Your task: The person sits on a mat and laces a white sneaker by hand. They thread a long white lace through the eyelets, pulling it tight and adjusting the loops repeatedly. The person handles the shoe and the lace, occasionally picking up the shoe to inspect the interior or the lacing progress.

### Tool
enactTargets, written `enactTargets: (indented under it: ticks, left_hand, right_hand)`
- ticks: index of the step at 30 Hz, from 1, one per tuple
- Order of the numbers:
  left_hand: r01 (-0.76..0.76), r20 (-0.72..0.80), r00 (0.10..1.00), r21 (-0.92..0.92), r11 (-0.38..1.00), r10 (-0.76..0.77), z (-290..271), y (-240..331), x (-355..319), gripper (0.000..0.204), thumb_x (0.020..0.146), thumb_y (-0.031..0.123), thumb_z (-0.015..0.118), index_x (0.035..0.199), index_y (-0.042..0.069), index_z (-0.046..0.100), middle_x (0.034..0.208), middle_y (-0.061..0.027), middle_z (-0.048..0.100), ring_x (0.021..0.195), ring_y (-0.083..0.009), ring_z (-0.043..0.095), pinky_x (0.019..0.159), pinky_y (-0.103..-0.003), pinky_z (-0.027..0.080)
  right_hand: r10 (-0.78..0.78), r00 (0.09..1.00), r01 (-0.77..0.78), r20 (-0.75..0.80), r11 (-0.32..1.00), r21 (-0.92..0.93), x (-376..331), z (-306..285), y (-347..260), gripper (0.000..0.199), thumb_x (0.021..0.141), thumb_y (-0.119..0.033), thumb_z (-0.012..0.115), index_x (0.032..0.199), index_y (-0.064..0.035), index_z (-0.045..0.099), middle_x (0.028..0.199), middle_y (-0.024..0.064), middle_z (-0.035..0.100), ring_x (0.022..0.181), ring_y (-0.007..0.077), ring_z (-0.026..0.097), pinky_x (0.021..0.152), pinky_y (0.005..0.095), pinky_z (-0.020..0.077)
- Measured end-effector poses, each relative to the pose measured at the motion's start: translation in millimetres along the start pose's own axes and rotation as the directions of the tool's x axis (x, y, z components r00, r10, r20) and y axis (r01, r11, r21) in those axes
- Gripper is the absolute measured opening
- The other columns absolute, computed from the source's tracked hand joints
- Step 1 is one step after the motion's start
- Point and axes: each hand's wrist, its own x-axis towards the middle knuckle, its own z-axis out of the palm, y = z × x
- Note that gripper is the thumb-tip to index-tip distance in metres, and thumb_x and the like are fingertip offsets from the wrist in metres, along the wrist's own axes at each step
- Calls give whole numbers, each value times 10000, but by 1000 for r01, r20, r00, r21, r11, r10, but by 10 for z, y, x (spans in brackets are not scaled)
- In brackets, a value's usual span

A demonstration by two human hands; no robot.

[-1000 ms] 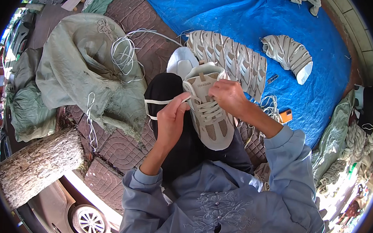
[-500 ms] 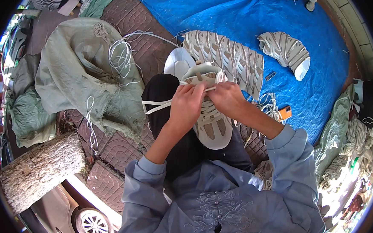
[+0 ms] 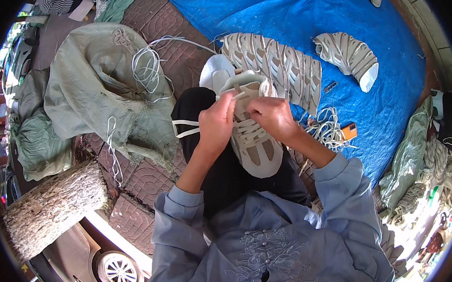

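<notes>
A beige and white sneaker [image 3: 258, 166] rests on my lap, its toe toward me and its white laces threaded across the front. My left hand [image 3: 217, 122] is closed in a pinch on a white shoelace [image 3: 187, 122], which loops out to the left of the hand; a short end sticks up past the fingertips. On the other side of the sneaker's tongue, my right hand [image 3: 276, 119] is closed with its fingers curled against the upper edge. Whatever it pinches is hidden behind the fingers.
On the blue tarp [image 3: 376, 132] stands a long row of nested shoe uppers [image 3: 272, 66], with a shorter row [image 3: 345, 58] farther right. Loose laces [image 3: 327, 129] lie beside an orange phone [image 3: 349, 131]. A grey-green sack [image 3: 92, 81] and a rough stone block [image 3: 56, 205] are at left.
My hands have moved apart from their meeting point over the shoe's tongue, the left one shifting left with the lace. The tongue now shows between them.
</notes>
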Motion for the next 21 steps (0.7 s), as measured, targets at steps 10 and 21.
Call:
enactTargets:
  ticks: [10, 21]
  left_hand:
    - [76, 173, 984, -161, 984, -48, -76, 8, -73, 145, 816, 93, 494, 929, 35, 564, 701, -142, 591, 592, -256, 593, 515, -308, 453]
    - [191, -42, 973, -394, 899, -226, -469, -61, -146, 205, 868, 122, 460, 969, 1, 592, 750, -52, 603, 683, -94, 550, 621, -220, 432]
  right_hand:
    - [113, 993, -114, 24, 990, 78, 21, -39, -69, 114, 616, -29, 595, 703, -74, 537, 643, 54, 540, 620, 220, 564, 537, 323, 453]
    - [-374, 852, 517, 365, 704, -487, 211, 14, -264, 95, 573, -113, 565, 628, -71, 500, 590, 26, 475, 591, 154, 495, 524, 274, 426]
